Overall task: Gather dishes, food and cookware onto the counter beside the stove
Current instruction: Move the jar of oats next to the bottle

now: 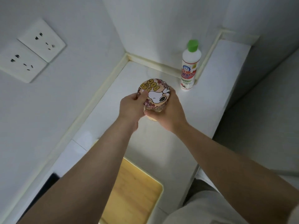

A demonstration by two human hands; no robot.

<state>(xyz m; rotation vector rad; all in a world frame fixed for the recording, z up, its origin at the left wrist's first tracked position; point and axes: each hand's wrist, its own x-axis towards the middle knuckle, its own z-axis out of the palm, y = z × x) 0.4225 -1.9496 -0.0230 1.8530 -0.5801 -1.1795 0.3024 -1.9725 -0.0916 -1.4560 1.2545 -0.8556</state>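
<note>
Jar [154, 96] | between left hand [131, 106] and right hand [168, 110] | both gripping

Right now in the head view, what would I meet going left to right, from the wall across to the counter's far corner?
Wall sockets → left hand → cartoon-lid container → right hand → green-capped bottle.

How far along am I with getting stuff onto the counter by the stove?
Early on. Done: a wooden cutting board and a green-capped bottle sit on the counter. In hand: left hand and right hand grip a dog-lidded jar over it. Left: no dishes or cookware in view yet.
</note>
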